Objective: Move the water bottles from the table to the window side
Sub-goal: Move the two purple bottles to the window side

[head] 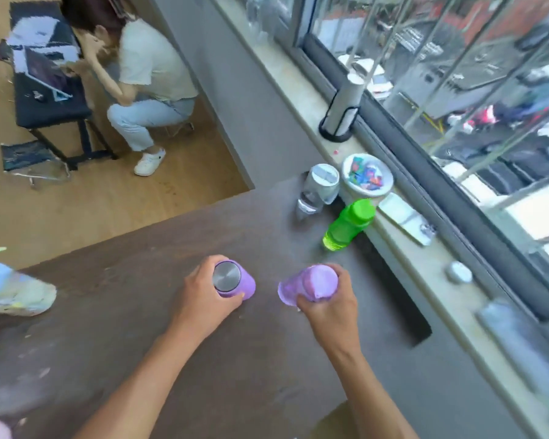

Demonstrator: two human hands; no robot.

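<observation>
Two hands (203, 293) (325, 307), two purple bottles (235, 282) (308, 285), seemingly gripped

We're getting plenty of daylight pouring in through the window (457, 74) at the upper right. Motion blur is smearing the right edge and lower left corner, wide-angle distortion is bending the sill (425, 264), and shadows are staying soft.

Two held bottles (235, 282) (308, 285) on table (140, 327) (side by side); sill (425, 258) right, probably adjoining.
</observation>
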